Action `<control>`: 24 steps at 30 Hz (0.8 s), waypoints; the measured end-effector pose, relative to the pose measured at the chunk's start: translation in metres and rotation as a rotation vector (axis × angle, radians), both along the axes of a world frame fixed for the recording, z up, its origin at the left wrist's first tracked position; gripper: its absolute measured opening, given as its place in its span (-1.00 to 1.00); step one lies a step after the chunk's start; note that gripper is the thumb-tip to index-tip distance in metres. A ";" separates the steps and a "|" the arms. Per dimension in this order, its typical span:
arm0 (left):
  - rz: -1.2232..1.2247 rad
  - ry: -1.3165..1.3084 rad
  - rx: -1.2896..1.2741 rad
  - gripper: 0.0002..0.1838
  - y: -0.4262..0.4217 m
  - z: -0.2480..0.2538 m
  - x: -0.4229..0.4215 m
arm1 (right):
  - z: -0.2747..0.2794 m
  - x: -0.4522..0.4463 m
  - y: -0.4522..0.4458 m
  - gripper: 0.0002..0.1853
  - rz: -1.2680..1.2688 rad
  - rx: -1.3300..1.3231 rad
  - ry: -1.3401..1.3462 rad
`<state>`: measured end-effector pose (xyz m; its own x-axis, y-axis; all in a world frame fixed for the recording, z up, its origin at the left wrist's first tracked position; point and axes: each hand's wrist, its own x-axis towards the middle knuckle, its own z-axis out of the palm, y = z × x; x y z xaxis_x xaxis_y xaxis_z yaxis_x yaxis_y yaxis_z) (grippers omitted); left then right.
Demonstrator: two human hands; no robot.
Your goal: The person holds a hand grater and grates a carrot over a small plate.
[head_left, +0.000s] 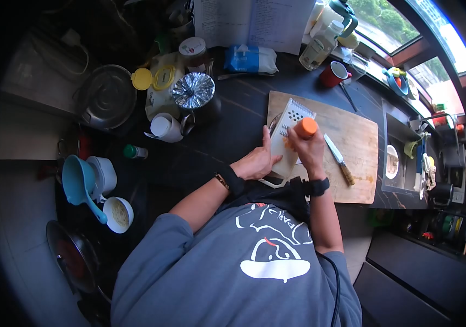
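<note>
One board [361,147], one grater [283,156], seemingly one carrot [307,127]

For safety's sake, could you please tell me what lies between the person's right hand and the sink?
In the head view, a knife lies there on the cutting board; beyond it come the board's edge and a narrow strip of counter.

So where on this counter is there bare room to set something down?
There's bare dark counter between the foil-topped vessel and the cutting board. On the board, the stretch right of the knife is bare too. It's crowded around that vessel, beside the white container, and by the grater, left hand and right hand.
</note>
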<state>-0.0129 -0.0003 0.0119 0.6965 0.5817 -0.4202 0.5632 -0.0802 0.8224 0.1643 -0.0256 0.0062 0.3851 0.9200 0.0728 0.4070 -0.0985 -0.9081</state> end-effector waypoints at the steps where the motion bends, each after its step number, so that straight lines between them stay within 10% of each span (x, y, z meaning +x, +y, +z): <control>1: -0.004 0.020 0.001 -0.01 0.000 0.002 0.000 | -0.006 0.003 0.005 -0.59 -0.032 0.061 -0.020; 17: -0.003 -0.026 -0.005 0.00 0.001 -0.004 -0.003 | 0.018 0.015 0.000 -0.63 0.021 -0.043 0.246; 24: -0.027 0.039 -0.016 -0.01 -0.001 0.004 -0.003 | 0.008 0.013 0.003 -0.63 -0.083 0.144 -0.063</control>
<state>-0.0164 -0.0008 0.0164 0.6945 0.5559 -0.4567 0.5927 -0.0823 0.8012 0.1777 -0.0225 0.0143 0.4500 0.8635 0.2278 0.4592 -0.0050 -0.8883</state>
